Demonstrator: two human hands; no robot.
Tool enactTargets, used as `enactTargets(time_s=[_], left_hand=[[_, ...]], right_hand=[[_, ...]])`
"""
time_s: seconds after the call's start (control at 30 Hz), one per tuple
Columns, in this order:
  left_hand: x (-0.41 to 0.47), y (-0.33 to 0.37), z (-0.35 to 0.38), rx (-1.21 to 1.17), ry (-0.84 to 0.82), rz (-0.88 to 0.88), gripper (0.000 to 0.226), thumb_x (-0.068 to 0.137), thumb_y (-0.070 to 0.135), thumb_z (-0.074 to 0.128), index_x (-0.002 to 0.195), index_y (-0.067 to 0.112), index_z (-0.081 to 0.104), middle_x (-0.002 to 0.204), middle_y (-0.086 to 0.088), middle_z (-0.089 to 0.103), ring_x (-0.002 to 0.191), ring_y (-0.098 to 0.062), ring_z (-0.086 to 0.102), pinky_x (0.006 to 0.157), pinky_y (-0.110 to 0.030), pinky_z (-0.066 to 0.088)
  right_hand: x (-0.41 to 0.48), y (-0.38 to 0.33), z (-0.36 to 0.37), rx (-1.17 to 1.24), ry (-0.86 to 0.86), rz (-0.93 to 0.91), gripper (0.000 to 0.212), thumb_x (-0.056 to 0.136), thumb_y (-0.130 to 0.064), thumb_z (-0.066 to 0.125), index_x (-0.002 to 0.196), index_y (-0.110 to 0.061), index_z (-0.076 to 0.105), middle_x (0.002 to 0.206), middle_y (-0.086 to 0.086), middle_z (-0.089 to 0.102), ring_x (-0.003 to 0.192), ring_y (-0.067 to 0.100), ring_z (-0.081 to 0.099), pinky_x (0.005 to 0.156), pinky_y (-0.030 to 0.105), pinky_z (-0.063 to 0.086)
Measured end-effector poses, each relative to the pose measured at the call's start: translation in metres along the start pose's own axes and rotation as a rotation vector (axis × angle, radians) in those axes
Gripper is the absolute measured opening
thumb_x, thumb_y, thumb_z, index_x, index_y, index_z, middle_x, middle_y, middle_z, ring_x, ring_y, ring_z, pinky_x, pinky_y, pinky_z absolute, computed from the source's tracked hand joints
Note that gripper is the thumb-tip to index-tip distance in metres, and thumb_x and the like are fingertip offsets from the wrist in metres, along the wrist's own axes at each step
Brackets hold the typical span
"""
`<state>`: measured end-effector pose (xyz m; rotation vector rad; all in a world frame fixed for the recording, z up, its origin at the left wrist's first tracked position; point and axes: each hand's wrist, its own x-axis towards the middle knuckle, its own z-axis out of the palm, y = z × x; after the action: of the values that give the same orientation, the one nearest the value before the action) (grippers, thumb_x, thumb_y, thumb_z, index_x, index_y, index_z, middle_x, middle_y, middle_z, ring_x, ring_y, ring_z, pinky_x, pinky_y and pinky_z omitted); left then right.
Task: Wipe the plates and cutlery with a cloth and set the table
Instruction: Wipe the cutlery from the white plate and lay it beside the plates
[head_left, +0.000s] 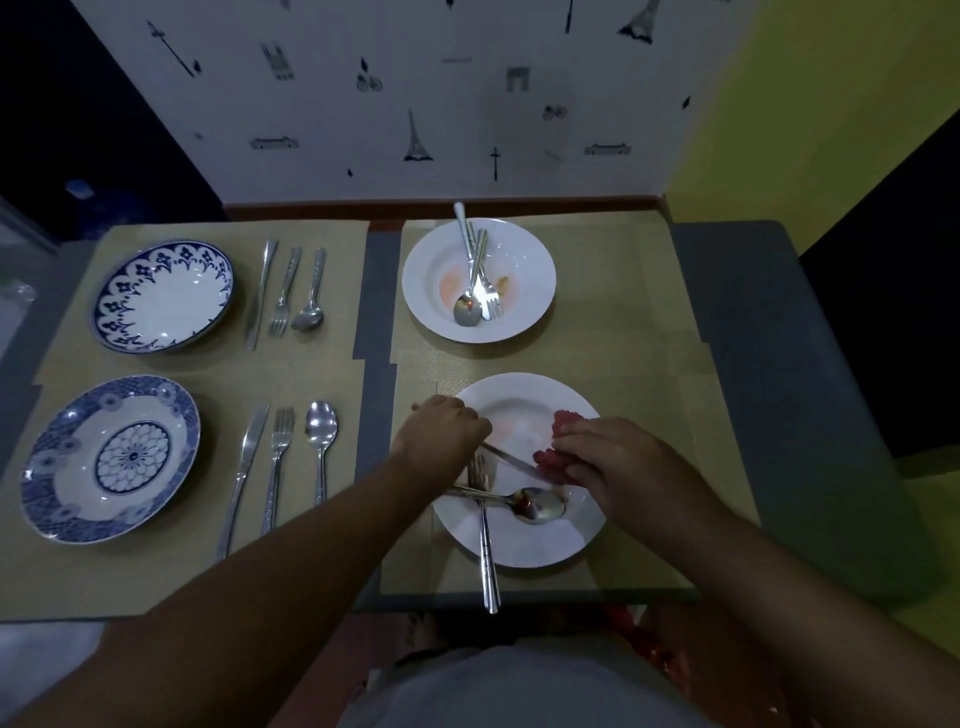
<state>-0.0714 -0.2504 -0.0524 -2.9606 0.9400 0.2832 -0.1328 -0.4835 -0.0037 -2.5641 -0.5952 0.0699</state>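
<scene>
My left hand (441, 431) grips the handle of a table knife (511, 461) over the near white plate (519, 545). My right hand (618, 467) holds a red cloth (553, 457) pinched around the knife's blade tip. In that plate lie a fork (485, 551) and a spoon (537, 505) with a dark red smear in its bowl. The far white plate (524, 249) is stained and holds a spoon (466, 309) and a fork (489, 299).
On the left mats stand two blue-patterned plates (161, 293) (111, 457), each with a knife, fork and spoon laid beside it (283, 291) (280, 457). A papered wall rises behind the table. Grey table edge runs along the right (779, 364).
</scene>
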Motion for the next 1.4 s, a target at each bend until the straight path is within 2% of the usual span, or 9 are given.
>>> enactTargets(time_s=[0.2,0.3,0.47,0.53,0.73,0.83,0.93,1.13,1.4], left_hand=[[-0.026,-0.006,-0.01,-0.059,-0.053,-0.069,0.036,0.093,0.021,0.064,0.129,0.016,0.061,0.125,-0.006,0.067,0.111,-0.024,0.062,0.09,-0.034,0.05],[-0.037,-0.008,-0.008,-0.184,0.006,-0.156,0.037,0.091,0.016,0.066,0.128,0.021,0.067,0.121,-0.005,0.07,0.107,-0.022,0.065,0.089,-0.035,0.055],[-0.05,-0.002,-0.01,-0.772,0.116,-0.493,0.024,0.092,0.012,0.068,0.113,0.02,0.077,0.107,0.001,0.077,0.088,-0.015,0.072,0.079,-0.033,0.06],[-0.057,0.005,-0.015,-1.05,0.074,-0.619,0.021,0.091,0.012,0.071,0.11,0.019,0.077,0.106,0.002,0.075,0.079,-0.018,0.073,0.068,-0.033,0.062],[-0.077,0.03,-0.028,-1.581,-0.084,-0.816,0.017,0.086,0.0,0.074,0.1,0.01,0.077,0.096,-0.014,0.075,0.084,-0.029,0.075,0.072,-0.041,0.064],[-0.083,0.045,-0.03,-1.691,-0.091,-0.797,0.017,0.087,0.0,0.073,0.095,0.014,0.08,0.092,-0.011,0.078,0.079,-0.022,0.075,0.069,-0.035,0.061],[-0.084,0.055,-0.036,-1.764,-0.05,-0.808,0.017,0.089,-0.001,0.069,0.096,0.011,0.08,0.09,-0.012,0.078,0.078,-0.021,0.074,0.067,-0.03,0.06],[-0.088,0.059,-0.035,-1.793,-0.043,-0.874,0.015,0.09,0.001,0.07,0.092,0.012,0.081,0.088,-0.015,0.078,0.074,-0.023,0.072,0.066,-0.029,0.058],[-0.089,0.064,-0.038,-1.804,-0.039,-0.902,0.019,0.09,-0.005,0.067,0.081,0.009,0.077,0.068,-0.004,0.074,0.062,-0.016,0.069,0.054,-0.024,0.055]], right_hand=[[0.005,-0.007,-0.002,0.026,0.034,0.005,0.025,0.082,-0.01,0.075,0.106,-0.018,0.072,0.11,-0.004,0.07,0.107,0.016,0.062,0.09,0.032,0.051],[0.007,-0.013,-0.007,0.033,0.072,0.001,0.027,0.08,-0.009,0.077,0.105,-0.015,0.073,0.111,-0.001,0.071,0.104,0.015,0.063,0.088,0.028,0.05],[0.014,-0.026,-0.013,0.018,0.106,-0.03,0.027,0.079,-0.005,0.077,0.105,-0.013,0.072,0.106,0.001,0.071,0.098,0.018,0.064,0.083,0.027,0.05],[0.017,-0.032,-0.014,0.014,0.112,-0.035,0.027,0.081,-0.008,0.076,0.107,-0.014,0.072,0.108,0.001,0.071,0.1,0.016,0.064,0.085,0.023,0.046],[0.027,-0.045,-0.008,0.062,0.177,-0.041,0.033,0.08,-0.012,0.076,0.112,-0.015,0.069,0.112,-0.001,0.069,0.103,0.015,0.06,0.088,0.023,0.046],[0.034,-0.052,0.001,0.105,0.237,-0.034,0.033,0.077,-0.018,0.077,0.108,-0.012,0.069,0.115,0.002,0.068,0.109,0.013,0.055,0.095,0.022,0.043],[0.032,-0.056,0.014,0.071,0.141,-0.073,0.035,0.076,-0.017,0.079,0.11,-0.012,0.07,0.124,0.006,0.065,0.117,0.018,0.054,0.103,0.032,0.043],[0.022,-0.049,0.007,0.048,-0.073,-0.168,0.043,0.083,-0.017,0.067,0.127,-0.019,0.063,0.137,-0.001,0.057,0.137,0.012,0.034,0.115,0.014,0.013],[0.021,-0.037,0.016,-0.015,-0.162,-0.309,0.039,0.086,-0.019,0.068,0.125,-0.018,0.064,0.139,0.006,0.054,0.13,0.021,0.047,0.107,0.035,0.038]])
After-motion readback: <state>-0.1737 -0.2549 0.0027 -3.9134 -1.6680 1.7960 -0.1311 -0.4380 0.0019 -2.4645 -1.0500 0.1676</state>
